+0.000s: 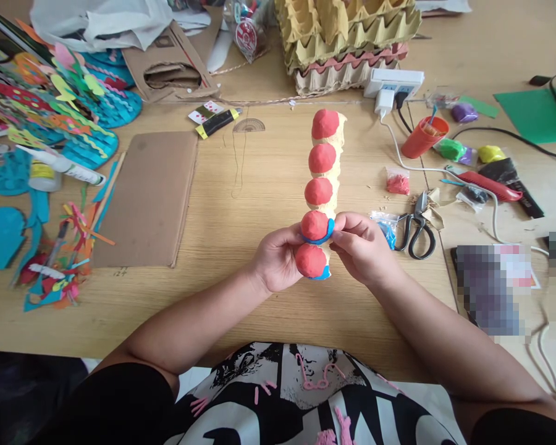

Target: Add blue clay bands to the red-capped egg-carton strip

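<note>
A strip of egg carton [339, 145] stands out over the table, its row of several cups covered in red clay [322, 158]. My left hand [278, 259] grips the strip near its lower end, from the left side. At the second cup from the bottom, my right hand [364, 247] pinches blue clay [323, 237], which curves round that cup's lower and right edge. More blue clay shows at the right of the lowest cup. Behind the strip, some of my left fingers are hidden.
Scissors [417, 228], a bag of blue clay [386, 230] and a bag of red clay [398, 181] lie to the right. Farther off stand an orange cup [425, 137], a power strip [393, 81] and stacked egg trays [343, 43]. Cardboard [143, 201] lies left, beside coloured scraps [60, 266].
</note>
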Tool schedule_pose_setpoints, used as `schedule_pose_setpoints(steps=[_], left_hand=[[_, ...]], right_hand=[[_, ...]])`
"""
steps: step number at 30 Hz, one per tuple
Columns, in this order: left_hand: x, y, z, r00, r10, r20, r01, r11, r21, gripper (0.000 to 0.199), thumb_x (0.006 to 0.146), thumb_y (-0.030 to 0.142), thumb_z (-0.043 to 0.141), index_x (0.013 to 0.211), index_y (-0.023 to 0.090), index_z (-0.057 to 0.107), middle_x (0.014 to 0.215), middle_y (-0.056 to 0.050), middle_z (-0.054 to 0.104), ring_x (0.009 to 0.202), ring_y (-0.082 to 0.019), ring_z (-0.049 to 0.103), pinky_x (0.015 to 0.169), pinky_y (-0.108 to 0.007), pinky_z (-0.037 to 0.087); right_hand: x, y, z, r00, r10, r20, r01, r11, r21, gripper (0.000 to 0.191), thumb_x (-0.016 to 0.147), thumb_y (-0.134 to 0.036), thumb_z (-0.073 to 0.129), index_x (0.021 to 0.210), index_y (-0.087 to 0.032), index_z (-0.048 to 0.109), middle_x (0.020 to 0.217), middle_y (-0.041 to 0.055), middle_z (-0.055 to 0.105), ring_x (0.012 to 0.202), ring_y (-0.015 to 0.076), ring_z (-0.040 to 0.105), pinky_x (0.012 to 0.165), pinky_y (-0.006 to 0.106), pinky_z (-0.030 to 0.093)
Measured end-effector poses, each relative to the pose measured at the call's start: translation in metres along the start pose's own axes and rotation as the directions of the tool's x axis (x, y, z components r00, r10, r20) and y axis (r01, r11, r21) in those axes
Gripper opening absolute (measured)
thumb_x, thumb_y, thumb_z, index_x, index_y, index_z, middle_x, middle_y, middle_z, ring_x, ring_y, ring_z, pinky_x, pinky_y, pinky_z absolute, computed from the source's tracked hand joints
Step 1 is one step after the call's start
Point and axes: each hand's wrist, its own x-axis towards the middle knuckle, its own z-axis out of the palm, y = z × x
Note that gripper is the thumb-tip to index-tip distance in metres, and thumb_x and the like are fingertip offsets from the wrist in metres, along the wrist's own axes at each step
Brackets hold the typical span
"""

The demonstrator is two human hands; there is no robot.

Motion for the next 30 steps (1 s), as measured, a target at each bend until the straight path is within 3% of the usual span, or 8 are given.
schedule_pose_setpoints(steps=[3, 6, 8, 11, 18, 22, 25, 30], left_hand=[[-0.001, 0.000, 0.001, 0.999, 0.004, -0.039, -0.003, 0.999, 0.037, 0.018, 0.092, 0.016, 0.051, 0.075, 0.018, 0.052, 0.068, 0.002, 0.057, 0.057, -0.009, 0.055, 0.063, -0.029, 0.047], [-0.001, 0.000, -0.002, 0.999, 0.023, -0.033, -0.021, 0.998, 0.054, 0.015, 0.092, 0.017, 0.053, 0.077, 0.019, 0.054, 0.067, 0.003, 0.056, 0.058, -0.010, 0.056, 0.062, -0.029, 0.046], [0.001, 0.000, -0.005, 0.999, 0.040, 0.012, -0.040, 0.999, 0.001, 0.007, 0.084, 0.018, 0.061, 0.078, 0.019, 0.057, 0.066, 0.002, 0.056, 0.059, -0.010, 0.055, 0.060, -0.028, 0.046], [0.003, 0.000, -0.008, 0.996, 0.046, 0.080, -0.040, 0.996, -0.078, 0.013, 0.072, 0.020, 0.072, 0.077, 0.019, 0.061, 0.067, 0.001, 0.057, 0.061, -0.010, 0.054, 0.060, -0.027, 0.049], [0.005, -0.002, -0.017, 0.995, 0.055, 0.080, -0.058, 0.998, 0.032, 0.009, 0.083, 0.024, 0.072, 0.086, 0.021, 0.064, 0.077, 0.000, 0.061, 0.071, -0.014, 0.062, 0.065, -0.030, 0.053], [0.005, -0.002, -0.017, 0.993, 0.071, 0.099, -0.074, 0.997, 0.036, 0.006, 0.086, 0.024, 0.070, 0.086, 0.020, 0.066, 0.079, 0.000, 0.063, 0.072, -0.013, 0.064, 0.066, -0.029, 0.054], [0.005, -0.002, -0.015, 0.989, 0.102, 0.105, -0.110, 0.991, 0.072, 0.007, 0.088, 0.027, 0.070, 0.089, 0.020, 0.069, 0.082, -0.001, 0.067, 0.079, -0.017, 0.068, 0.070, -0.032, 0.056], [0.008, -0.002, -0.017, 0.988, 0.122, 0.092, -0.132, 0.985, 0.114, 0.017, 0.086, 0.030, 0.074, 0.100, 0.021, 0.075, 0.103, -0.003, 0.077, 0.101, -0.023, 0.073, 0.077, -0.032, 0.058]], right_hand=[[0.000, -0.001, 0.000, 1.000, 0.021, -0.009, -0.021, 1.000, 0.004, 0.024, 0.070, -0.031, 0.089, 0.066, -0.021, 0.067, 0.058, -0.0058, 0.052, 0.056, 0.0085, 0.039, 0.055, 0.026, 0.030], [0.001, -0.001, -0.002, 0.996, 0.063, 0.057, -0.065, 0.997, 0.044, 0.022, 0.071, -0.033, 0.089, 0.070, -0.021, 0.070, 0.059, -0.0054, 0.053, 0.057, 0.0087, 0.039, 0.055, 0.026, 0.031], [0.003, 0.001, -0.005, 0.987, 0.084, 0.135, -0.098, 0.990, 0.099, 0.021, 0.072, -0.037, 0.089, 0.075, -0.021, 0.074, 0.063, -0.0037, 0.057, 0.060, 0.0099, 0.044, 0.058, 0.026, 0.036], [0.005, 0.006, -0.009, 0.978, 0.074, 0.193, -0.104, 0.983, 0.149, 0.026, 0.072, -0.041, 0.090, 0.083, -0.021, 0.078, 0.068, -0.0026, 0.061, 0.065, 0.0112, 0.050, 0.061, 0.027, 0.041], [0.006, 0.013, -0.008, 0.989, 0.000, 0.150, -0.021, 0.990, 0.137, 0.030, 0.074, -0.044, 0.095, 0.075, -0.022, 0.073, 0.067, -0.0042, 0.062, 0.062, 0.0100, 0.048, 0.060, 0.026, 0.041], [0.008, 0.017, -0.011, 0.989, 0.010, 0.150, -0.033, 0.987, 0.156, 0.031, 0.073, -0.046, 0.095, 0.077, -0.023, 0.074, 0.068, -0.0045, 0.064, 0.063, 0.0102, 0.052, 0.061, 0.026, 0.045], [0.010, 0.021, -0.015, 0.986, 0.010, 0.169, -0.032, 0.991, 0.133, 0.034, 0.071, -0.050, 0.096, 0.086, -0.024, 0.078, 0.075, -0.0030, 0.070, 0.066, 0.0116, 0.057, 0.065, 0.028, 0.051], [0.012, 0.023, -0.018, 0.987, -0.056, 0.151, 0.044, 0.996, 0.082, 0.029, 0.073, -0.046, 0.095, 0.089, -0.026, 0.081, 0.080, -0.0018, 0.076, 0.075, 0.0145, 0.067, 0.078, 0.032, 0.058]])
